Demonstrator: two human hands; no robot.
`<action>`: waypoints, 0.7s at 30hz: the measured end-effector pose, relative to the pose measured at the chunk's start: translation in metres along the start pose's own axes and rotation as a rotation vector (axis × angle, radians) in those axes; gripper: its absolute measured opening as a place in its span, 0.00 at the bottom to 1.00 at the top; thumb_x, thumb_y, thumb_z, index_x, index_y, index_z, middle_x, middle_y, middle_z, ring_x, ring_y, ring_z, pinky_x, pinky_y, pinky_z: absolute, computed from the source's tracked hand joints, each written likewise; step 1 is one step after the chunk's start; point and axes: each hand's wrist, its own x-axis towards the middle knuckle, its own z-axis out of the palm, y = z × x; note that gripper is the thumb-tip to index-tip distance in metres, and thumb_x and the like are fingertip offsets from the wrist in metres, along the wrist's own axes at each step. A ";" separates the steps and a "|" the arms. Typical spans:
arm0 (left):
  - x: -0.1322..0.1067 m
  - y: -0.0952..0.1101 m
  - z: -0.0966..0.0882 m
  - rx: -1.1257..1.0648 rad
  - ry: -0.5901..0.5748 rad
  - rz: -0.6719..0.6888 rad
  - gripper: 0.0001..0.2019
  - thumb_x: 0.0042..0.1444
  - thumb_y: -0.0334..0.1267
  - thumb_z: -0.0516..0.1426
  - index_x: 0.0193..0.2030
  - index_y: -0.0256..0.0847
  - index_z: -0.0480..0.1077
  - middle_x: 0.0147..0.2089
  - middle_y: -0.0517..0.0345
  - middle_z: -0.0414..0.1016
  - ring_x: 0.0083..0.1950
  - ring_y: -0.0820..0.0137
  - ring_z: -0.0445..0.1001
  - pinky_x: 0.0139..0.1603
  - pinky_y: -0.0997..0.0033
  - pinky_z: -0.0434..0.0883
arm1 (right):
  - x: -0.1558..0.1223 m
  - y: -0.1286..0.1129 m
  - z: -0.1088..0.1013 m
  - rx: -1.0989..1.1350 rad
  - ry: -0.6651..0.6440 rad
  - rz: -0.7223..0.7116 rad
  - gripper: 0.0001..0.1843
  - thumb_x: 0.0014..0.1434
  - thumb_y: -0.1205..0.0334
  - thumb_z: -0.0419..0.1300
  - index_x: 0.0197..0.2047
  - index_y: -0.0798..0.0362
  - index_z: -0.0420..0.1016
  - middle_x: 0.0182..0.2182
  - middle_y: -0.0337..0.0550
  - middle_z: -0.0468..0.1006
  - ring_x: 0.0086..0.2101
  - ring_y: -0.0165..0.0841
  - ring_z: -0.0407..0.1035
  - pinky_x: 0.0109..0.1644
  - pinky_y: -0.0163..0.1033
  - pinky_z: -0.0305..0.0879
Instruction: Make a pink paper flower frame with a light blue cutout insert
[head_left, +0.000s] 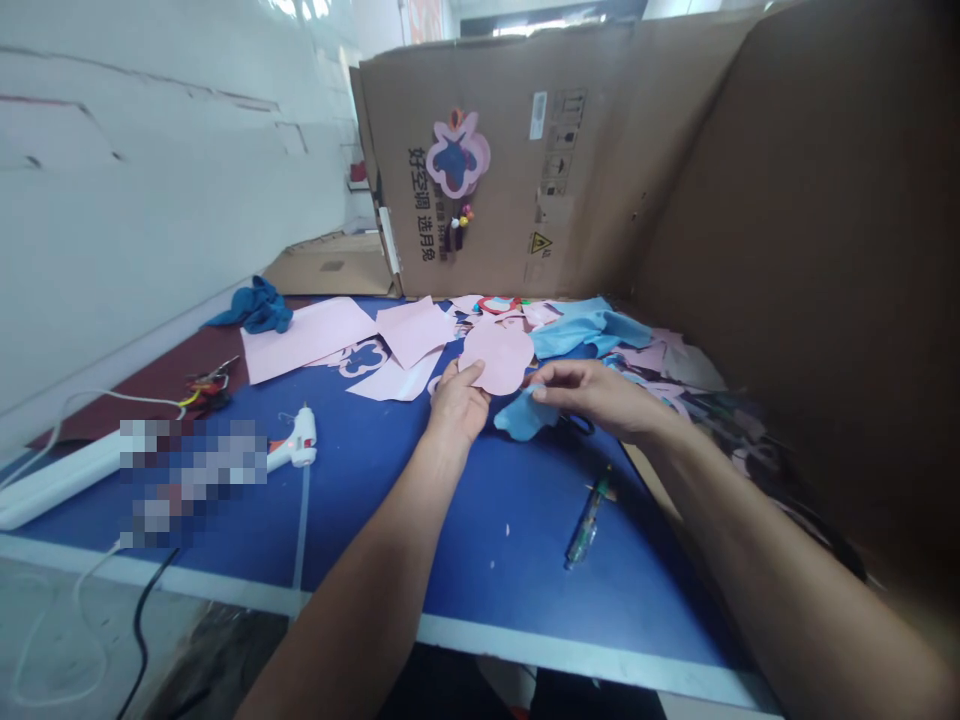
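My left hand [459, 405] pinches a pink flower-shaped paper cutout [501, 355] by its lower left edge, thumb on top. Close beside it, my right hand [581, 392] has its fingers closed on a light blue cloth cutout [521, 415] with a wavy edge, which hangs just below the pink shape. Whether the two pieces touch is hard to see. Behind my right fingers, dark scissor-like loops [579, 426] lie on the blue table [480, 560], mostly hidden.
Pink paper sheets [307, 335] and a blue cloth [589, 328] lie at the back. A glue gun [300, 440] stands left, a pen [590, 520] lies right. Paper scraps [697, 400] pile along the right. Cardboard [585, 170] walls the back, with a flower-shaped ornament [457, 165] hanging on it.
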 end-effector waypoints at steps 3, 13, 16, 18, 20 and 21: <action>-0.005 -0.003 0.003 -0.018 -0.036 -0.012 0.28 0.56 0.23 0.64 0.62 0.44 0.71 0.56 0.49 0.85 0.56 0.62 0.85 0.60 0.63 0.80 | 0.005 0.006 0.019 -0.097 -0.044 -0.078 0.19 0.52 0.45 0.76 0.38 0.51 0.87 0.28 0.38 0.80 0.28 0.32 0.66 0.33 0.38 0.62; -0.006 -0.009 0.000 0.122 -0.100 -0.058 0.19 0.50 0.22 0.64 0.48 0.40 0.72 0.41 0.52 0.86 0.42 0.63 0.86 0.52 0.60 0.81 | 0.014 0.015 0.013 -0.120 0.245 -0.144 0.16 0.52 0.46 0.72 0.36 0.51 0.84 0.31 0.42 0.83 0.31 0.36 0.70 0.37 0.41 0.67; -0.006 -0.011 -0.002 0.217 -0.110 -0.107 0.20 0.47 0.22 0.64 0.46 0.41 0.71 0.38 0.54 0.84 0.37 0.65 0.84 0.50 0.60 0.80 | 0.014 0.013 0.001 -0.116 0.300 -0.148 0.17 0.51 0.47 0.72 0.35 0.51 0.84 0.31 0.42 0.83 0.31 0.36 0.70 0.36 0.41 0.66; -0.006 -0.009 -0.002 0.275 -0.135 -0.128 0.20 0.45 0.22 0.65 0.44 0.41 0.71 0.37 0.56 0.83 0.36 0.66 0.82 0.47 0.61 0.80 | 0.013 0.012 -0.008 -0.134 0.286 -0.135 0.17 0.51 0.47 0.73 0.35 0.51 0.84 0.31 0.42 0.83 0.31 0.36 0.70 0.36 0.40 0.66; -0.007 -0.005 -0.002 0.318 -0.156 -0.128 0.20 0.44 0.23 0.67 0.44 0.42 0.72 0.37 0.56 0.83 0.35 0.66 0.82 0.44 0.62 0.79 | 0.011 0.011 -0.017 -0.176 0.222 -0.119 0.16 0.52 0.47 0.73 0.36 0.51 0.84 0.32 0.43 0.83 0.31 0.36 0.71 0.36 0.41 0.67; -0.006 -0.002 -0.002 0.337 -0.162 -0.123 0.20 0.44 0.25 0.67 0.44 0.42 0.72 0.37 0.55 0.83 0.35 0.66 0.81 0.42 0.63 0.79 | 0.009 0.009 -0.021 -0.204 0.175 -0.112 0.16 0.53 0.47 0.73 0.36 0.51 0.85 0.32 0.43 0.83 0.32 0.36 0.71 0.37 0.41 0.67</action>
